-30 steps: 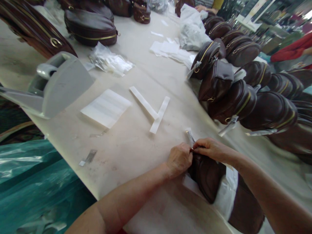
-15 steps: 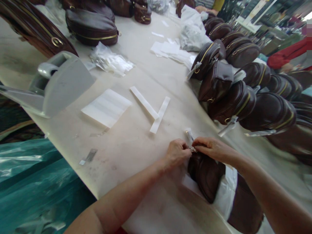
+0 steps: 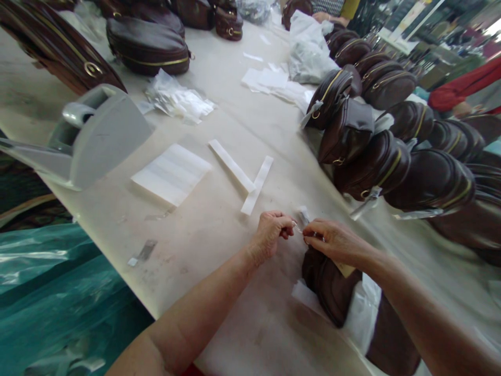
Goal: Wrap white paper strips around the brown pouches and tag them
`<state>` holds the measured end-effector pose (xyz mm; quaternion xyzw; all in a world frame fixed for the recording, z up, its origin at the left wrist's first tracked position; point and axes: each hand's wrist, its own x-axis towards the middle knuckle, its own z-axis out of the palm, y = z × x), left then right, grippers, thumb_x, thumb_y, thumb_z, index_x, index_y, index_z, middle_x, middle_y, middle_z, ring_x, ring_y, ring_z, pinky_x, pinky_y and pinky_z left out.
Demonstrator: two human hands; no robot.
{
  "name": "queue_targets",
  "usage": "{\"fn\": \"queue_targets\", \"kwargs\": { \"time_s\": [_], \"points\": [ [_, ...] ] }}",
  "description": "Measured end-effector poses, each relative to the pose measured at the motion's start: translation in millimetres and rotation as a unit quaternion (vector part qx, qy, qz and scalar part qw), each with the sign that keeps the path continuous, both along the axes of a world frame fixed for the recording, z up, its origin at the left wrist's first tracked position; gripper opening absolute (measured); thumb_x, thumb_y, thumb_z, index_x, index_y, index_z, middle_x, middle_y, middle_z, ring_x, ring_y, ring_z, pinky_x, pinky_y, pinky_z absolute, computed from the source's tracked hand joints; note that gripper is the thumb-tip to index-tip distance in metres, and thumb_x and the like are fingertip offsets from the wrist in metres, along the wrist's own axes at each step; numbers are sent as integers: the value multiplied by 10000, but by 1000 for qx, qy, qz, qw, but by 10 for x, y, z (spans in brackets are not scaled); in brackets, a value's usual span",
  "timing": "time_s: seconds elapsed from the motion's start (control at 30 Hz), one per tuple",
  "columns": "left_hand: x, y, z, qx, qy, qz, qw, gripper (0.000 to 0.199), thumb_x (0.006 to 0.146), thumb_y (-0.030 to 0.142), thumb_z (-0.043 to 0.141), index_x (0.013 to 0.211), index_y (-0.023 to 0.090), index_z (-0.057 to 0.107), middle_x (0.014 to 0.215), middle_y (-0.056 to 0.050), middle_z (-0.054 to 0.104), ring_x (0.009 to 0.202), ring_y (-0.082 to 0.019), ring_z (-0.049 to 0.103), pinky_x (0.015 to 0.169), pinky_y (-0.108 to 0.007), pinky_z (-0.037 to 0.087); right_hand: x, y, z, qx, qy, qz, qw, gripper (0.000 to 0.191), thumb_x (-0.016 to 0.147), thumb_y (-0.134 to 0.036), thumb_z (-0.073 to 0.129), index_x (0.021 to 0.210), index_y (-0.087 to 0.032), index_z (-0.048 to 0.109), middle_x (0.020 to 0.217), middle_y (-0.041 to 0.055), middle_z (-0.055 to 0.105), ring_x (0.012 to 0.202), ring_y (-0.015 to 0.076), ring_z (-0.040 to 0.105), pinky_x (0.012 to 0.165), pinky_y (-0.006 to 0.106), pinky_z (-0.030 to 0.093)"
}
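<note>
My left hand (image 3: 273,231) is closed, its thumb and forefinger pinching one end of a thin pale strand (image 3: 298,228). The strand runs across to my right hand (image 3: 331,241), whose fingertips are pressed together around its other end. Below my right palm a tan card (image 3: 345,269) peeks out; what holds it is hidden. Under my hands lies a dark brown leather bag (image 3: 336,292), partly covered by a white plastic wrap (image 3: 365,308). Just beyond my fingers, a small plastic-wrapped piece (image 3: 303,212) sticks up by the bag's top end.
Rows of brown bags (image 3: 370,162) with gold zippers fill the right side. Two white paper strips (image 3: 231,166) and a white sheet stack (image 3: 172,174) lie ahead. A grey tape dispenser (image 3: 105,136) stands left. Across the table, a person's red sleeve (image 3: 465,86) shows.
My left hand has drawn away to the left and slightly up from the bag's end, with the strand now stretched between both hands. The tan card has come into view under my right hand.
</note>
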<state>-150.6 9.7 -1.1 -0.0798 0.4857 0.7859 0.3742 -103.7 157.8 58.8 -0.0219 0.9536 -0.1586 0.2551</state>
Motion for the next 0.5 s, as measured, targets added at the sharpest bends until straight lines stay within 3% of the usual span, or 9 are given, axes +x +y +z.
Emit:
{"fn": "queue_targets", "kwargs": {
  "time_s": [0.5],
  "points": [
    [8,14,-1,9,-21,-12,1000,13,509,119,549,520,118,543,488,-16,558,399,-73,477,371,-172,259,38,33,-52,-20,28,-43,998,202,749,-242,456,737,-188,650,654,6,626,618,135,557,575,226,370]
  ]
}}
